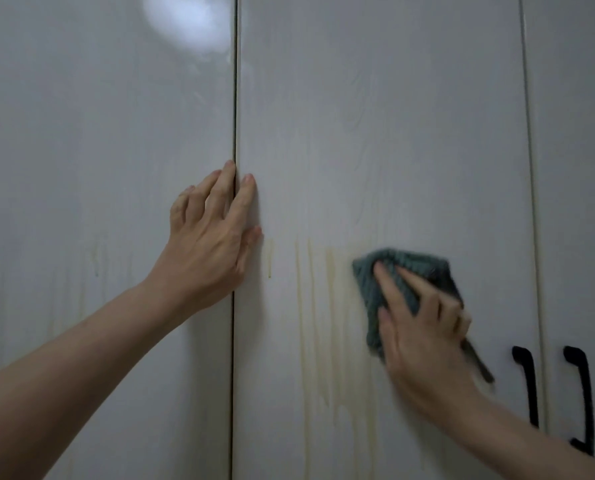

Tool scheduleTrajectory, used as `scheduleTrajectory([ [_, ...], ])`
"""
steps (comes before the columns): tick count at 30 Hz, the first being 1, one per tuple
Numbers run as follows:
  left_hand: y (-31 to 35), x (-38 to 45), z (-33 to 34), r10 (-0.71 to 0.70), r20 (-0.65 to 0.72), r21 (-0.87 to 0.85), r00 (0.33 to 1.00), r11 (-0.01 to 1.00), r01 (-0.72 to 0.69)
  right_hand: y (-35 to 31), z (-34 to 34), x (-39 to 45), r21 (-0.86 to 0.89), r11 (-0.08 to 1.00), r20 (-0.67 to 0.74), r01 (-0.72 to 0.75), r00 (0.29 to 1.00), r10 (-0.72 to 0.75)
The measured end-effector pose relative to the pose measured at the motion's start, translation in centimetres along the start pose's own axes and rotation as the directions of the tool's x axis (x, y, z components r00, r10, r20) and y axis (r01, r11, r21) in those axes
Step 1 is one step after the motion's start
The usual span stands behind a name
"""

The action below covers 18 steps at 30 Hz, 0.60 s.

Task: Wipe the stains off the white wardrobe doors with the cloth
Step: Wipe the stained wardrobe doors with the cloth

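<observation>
White wardrobe doors fill the view. The middle door [375, 133] carries yellowish drip stains [320, 323] running down its lower half. My right hand [424, 334] presses a folded grey-green cloth [386, 271] flat against this door, just right of the stains; the hand is motion-blurred. My left hand [213, 237] rests flat, fingers spread, across the dark gap [235, 98] between the left door [98, 150] and the middle door. Fainter yellow streaks [96, 261] mark the left door.
Two black handles [528, 382] [583, 400] stand at the lower right, one on the middle door and one on the narrow right door [573, 168]. A bright light reflection [188, 26] shines on the left door's top.
</observation>
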<state>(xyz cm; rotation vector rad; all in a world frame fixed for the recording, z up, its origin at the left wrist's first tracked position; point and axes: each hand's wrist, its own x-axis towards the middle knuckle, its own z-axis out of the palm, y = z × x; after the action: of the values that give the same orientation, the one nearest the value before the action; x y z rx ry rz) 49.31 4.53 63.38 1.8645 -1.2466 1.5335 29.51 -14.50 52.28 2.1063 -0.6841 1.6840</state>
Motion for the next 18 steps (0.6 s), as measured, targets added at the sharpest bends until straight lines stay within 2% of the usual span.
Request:
scheduleTrajectory([
  [3,-0.5,0.2,-0.2,0.023,-0.012,-0.009,1.000,1.000,-0.023,-0.9,0.4,-1.5,-0.058,0.981,0.018,0.187,0.982,-0.186],
  [5,-0.7,0.3,-0.5,0.040,-0.021,-0.012,0.999,0.999,-0.040,-0.7,-0.1,1.5,-0.072,0.970,0.009,0.232,0.973,-0.232],
  [10,-1.8,0.4,-0.7,0.111,-0.057,0.071,0.992,0.992,-0.107,-0.7,-1.9,11.7,-0.067,0.997,-0.115,0.025,0.993,-0.033],
  [14,-2.5,0.2,-0.9,0.148,-0.042,0.070,0.988,0.987,-0.144,-3.3,0.2,9.9,-0.122,0.988,-0.206,-0.098,0.976,0.072],
  [16,-2.7,0.0,-0.9,0.166,-0.035,0.068,0.986,0.984,-0.163,-5.6,1.8,5.3,-0.186,0.982,-0.231,-0.008,0.972,-0.036],
  [18,-3.0,-0.2,-0.8,0.195,-0.035,0.070,0.980,0.979,-0.192,-7.2,2.9,0.7,-0.243,0.952,-0.191,0.187,0.953,-0.236],
])
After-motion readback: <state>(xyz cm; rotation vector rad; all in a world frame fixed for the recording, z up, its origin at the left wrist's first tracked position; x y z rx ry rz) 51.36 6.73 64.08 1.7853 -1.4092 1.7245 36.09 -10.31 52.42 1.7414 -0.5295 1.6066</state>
